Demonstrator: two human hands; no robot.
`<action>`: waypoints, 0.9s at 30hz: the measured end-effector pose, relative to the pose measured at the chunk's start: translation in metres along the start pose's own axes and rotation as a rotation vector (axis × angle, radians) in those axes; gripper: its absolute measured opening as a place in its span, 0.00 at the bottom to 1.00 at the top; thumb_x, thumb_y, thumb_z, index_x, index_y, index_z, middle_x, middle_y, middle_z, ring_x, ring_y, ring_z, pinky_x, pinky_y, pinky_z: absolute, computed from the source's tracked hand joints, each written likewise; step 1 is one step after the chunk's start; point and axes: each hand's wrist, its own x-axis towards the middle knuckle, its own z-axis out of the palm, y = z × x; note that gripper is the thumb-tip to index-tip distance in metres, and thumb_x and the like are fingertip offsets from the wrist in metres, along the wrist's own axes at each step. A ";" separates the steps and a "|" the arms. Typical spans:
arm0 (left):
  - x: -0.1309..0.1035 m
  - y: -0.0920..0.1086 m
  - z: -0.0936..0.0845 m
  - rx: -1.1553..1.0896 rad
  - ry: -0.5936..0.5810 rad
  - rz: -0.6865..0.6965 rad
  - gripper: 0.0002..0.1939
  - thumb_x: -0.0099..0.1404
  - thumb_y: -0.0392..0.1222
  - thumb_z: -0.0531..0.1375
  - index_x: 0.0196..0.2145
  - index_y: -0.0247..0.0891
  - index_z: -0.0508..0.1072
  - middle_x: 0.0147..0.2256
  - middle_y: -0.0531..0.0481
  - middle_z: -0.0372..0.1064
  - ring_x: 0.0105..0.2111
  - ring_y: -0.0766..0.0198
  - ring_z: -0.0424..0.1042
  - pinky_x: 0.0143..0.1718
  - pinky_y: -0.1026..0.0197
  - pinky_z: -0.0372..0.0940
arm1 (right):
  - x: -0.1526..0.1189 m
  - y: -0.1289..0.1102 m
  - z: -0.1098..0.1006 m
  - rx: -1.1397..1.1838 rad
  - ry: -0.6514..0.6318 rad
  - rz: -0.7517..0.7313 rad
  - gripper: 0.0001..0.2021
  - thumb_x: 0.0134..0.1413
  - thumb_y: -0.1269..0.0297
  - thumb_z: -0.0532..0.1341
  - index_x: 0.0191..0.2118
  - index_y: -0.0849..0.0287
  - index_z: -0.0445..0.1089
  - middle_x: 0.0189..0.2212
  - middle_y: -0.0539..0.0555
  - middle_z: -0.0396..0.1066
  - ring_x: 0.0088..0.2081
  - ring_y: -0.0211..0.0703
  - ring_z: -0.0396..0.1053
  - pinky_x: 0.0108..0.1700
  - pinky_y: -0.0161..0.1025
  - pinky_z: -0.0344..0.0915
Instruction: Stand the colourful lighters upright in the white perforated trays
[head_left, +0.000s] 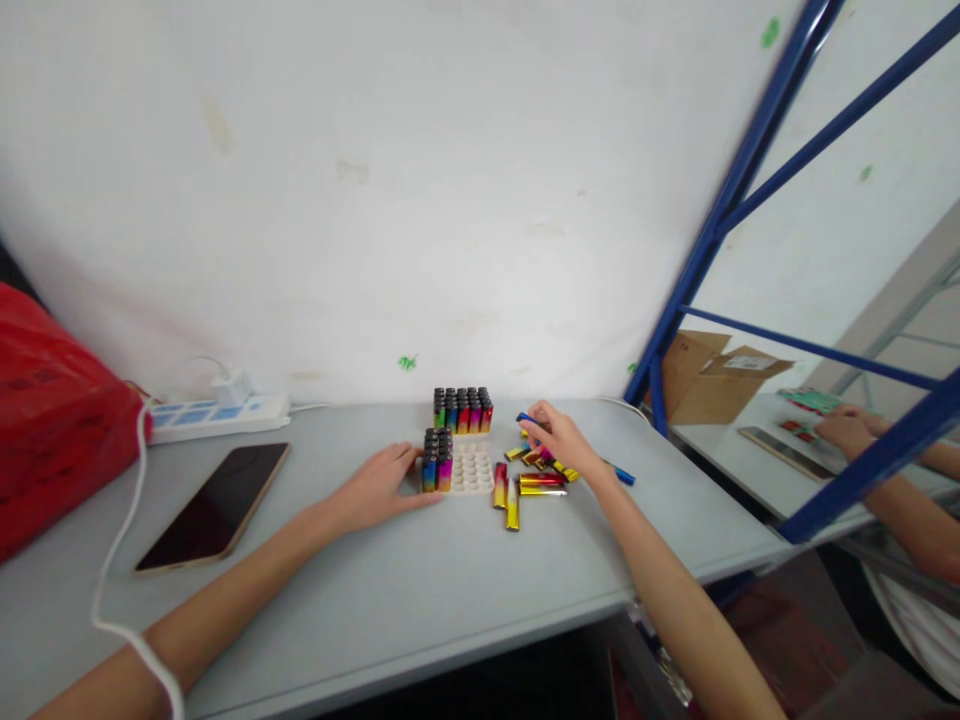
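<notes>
A white tray [474, 478] with round holes sits on the desk. Upright lighters [437, 465] with black tops and rainbow metallic bodies fill its left side, and more lighters [463, 412] stand in a block at its back. My left hand [386, 485] grips the tray's left front corner, thumb along the front edge and fingers by the side. Right of the tray, my right hand [553, 432] pinches a blue lighter [530, 420], held above a loose pile. Among the loose lighters lying flat are a yellow one [513, 508] and a red-yellow one [500, 485].
To the left lie a phone [217, 508], a power strip [225, 415], a white cable [120, 560] and a red bag [60, 420]. A blue metal frame [712, 220] rises at the right. Beyond it are a cardboard box [697, 385] and another person's hands [844, 428] at a second desk.
</notes>
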 end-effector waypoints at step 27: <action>0.000 -0.009 -0.011 -0.088 -0.099 0.030 0.27 0.58 0.68 0.67 0.39 0.40 0.73 0.39 0.44 0.74 0.39 0.49 0.73 0.42 0.52 0.68 | 0.001 -0.032 0.059 0.093 0.143 0.029 0.24 0.68 0.39 0.51 0.29 0.54 0.59 0.22 0.45 0.59 0.25 0.38 0.58 0.30 0.37 0.56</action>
